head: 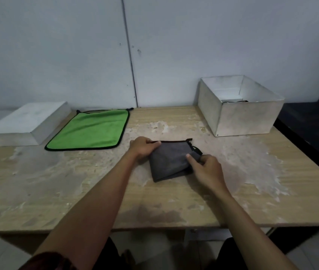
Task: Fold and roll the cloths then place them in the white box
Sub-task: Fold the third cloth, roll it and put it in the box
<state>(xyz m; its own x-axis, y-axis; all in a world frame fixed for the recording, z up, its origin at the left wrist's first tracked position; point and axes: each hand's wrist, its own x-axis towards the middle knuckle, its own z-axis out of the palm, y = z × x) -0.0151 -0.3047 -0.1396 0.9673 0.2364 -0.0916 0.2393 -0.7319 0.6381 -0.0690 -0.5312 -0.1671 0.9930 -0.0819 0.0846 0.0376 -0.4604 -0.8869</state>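
The task looks partway through, by my reading. A grey cloth (171, 160) lies folded into a small thick pad near the middle of the table (57, 191), and both hands are on it. The left hand (144, 148) grips its far-left corner at about ten o'clock from the pad's middle, fingers curled over the black-trimmed edge and thumb along the top. The right hand (206, 169) sits at its right side, about four o'clock, thumb pressed on top and fingers tucked at the edge, so it pinches the fold there; whether the fingers go under the cloth cannot be told. This cloth is folded but not yet rolled, so I judge the step in hand to be the last fold or the start of the roll. A green cloth (90, 130) lies flat and unfolded at about ten o'clock from the grey one, well apart from it and untouched; it has all its steps left. The white box (242, 117) stands open at about one o'clock, near the table's far right corner. Something dark shows low inside it behind the front wall, possibly a cloth already stowed, but too little shows to say. Counted: two cloths on the table, one grey and one green; one open white box; one flat white lid or closed box (24, 125) at far left, touching the green cloth's left edge; two hands.
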